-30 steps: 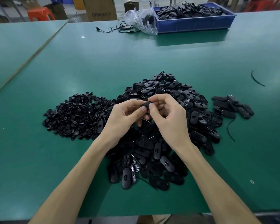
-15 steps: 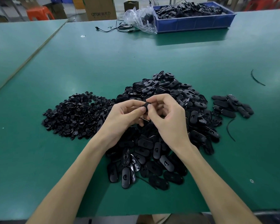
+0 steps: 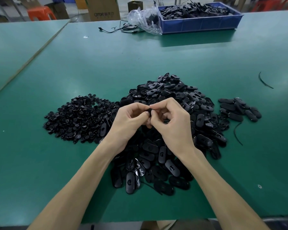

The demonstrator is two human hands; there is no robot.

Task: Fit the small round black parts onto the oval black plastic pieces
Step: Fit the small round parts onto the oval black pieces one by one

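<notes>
Head view shows the left hand (image 3: 128,120) and right hand (image 3: 171,123) pinching one black piece (image 3: 148,112) above the oval pile (image 3: 173,100), each grip closed tighter than a second ago. Probably the press-fit is under way, though the joint itself is hidden.

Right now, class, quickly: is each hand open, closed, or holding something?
Left hand: closed, thumb and fingers pinching a black part.
Right hand: closed, fingertips pinching the same black part; whether it is round or oval cannot be told.
</notes>
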